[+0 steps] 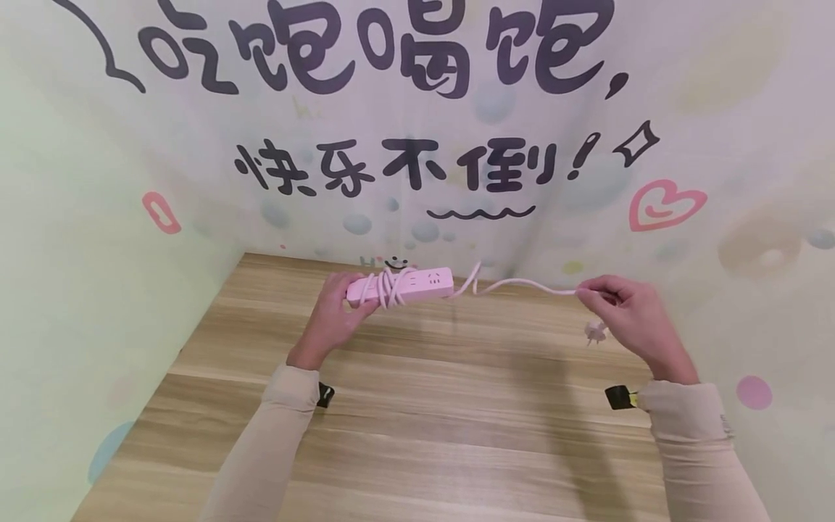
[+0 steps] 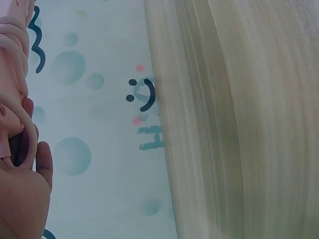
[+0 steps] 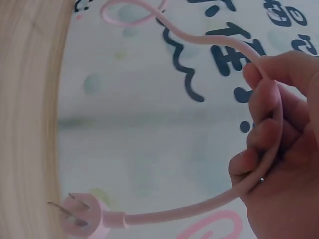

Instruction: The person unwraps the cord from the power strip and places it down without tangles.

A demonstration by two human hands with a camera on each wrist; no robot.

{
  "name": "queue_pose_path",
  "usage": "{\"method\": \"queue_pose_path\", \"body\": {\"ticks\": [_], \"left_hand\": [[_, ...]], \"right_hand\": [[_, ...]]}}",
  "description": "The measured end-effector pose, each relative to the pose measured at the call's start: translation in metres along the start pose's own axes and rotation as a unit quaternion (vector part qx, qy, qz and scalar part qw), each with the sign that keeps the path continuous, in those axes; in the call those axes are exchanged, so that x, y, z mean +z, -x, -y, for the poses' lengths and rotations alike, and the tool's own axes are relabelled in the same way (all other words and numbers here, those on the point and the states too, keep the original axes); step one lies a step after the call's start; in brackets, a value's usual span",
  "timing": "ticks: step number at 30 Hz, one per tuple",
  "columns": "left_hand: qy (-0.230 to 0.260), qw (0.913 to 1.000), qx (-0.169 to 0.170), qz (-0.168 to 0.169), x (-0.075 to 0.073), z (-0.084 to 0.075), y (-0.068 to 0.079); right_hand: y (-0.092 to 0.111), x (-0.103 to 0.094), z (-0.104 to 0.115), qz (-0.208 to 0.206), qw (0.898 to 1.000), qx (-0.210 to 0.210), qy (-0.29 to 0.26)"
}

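A pink power strip (image 1: 427, 284) is held up over the far part of the table, several turns of its own cord wound round its left half. My left hand (image 1: 335, 312) grips its left end, thumb in front and fingers behind; in the left wrist view the strip (image 2: 12, 64) shows at the left edge. From its right end the loose cord (image 1: 528, 282) runs in a kink across to my right hand (image 1: 626, 312), which pinches it between thumb and fingers. Below that hand dangles the pink plug (image 3: 82, 216), its metal prongs bare.
A wood-grain table (image 1: 417, 435) lies under both hands. Behind it hangs a pale printed backdrop (image 1: 391, 119) with large black characters, meeting the table's far edge. Small black devices (image 1: 620, 397) sit at both wrists, by the beige sleeves (image 1: 691, 428).
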State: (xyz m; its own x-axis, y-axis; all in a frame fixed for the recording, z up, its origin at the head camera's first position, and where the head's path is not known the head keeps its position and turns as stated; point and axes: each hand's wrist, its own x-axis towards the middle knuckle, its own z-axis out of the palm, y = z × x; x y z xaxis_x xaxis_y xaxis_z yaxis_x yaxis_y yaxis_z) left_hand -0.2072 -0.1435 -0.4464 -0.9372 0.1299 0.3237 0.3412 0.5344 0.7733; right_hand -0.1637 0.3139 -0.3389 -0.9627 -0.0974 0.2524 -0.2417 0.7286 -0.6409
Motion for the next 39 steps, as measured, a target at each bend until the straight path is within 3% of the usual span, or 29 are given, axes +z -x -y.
{"method": "queue_pose_path", "body": {"ticks": [9,17,26,31,39], "left_hand": [[-0.004,0.9999,0.010,-0.004,0.002,0.001,0.002],[0.008,0.9997,0.022,-0.003,0.008,0.002,0.004],[0.001,0.9997,0.024,0.003,0.010,0.001,0.006],[0.004,0.9998,0.021,0.004,0.011,0.000,0.006],[-0.011,0.9994,0.032,0.009,0.013,-0.001,0.011]], "right_hand": [[-0.002,0.027,-0.035,0.046,0.991,-0.079,0.096],[0.007,0.046,-0.065,0.098,0.987,-0.054,0.113],[0.016,0.065,-0.079,0.139,0.982,-0.047,0.115],[0.020,0.085,-0.090,0.144,0.977,-0.059,0.147],[0.028,0.113,-0.119,0.127,0.977,-0.044,0.166]]}}
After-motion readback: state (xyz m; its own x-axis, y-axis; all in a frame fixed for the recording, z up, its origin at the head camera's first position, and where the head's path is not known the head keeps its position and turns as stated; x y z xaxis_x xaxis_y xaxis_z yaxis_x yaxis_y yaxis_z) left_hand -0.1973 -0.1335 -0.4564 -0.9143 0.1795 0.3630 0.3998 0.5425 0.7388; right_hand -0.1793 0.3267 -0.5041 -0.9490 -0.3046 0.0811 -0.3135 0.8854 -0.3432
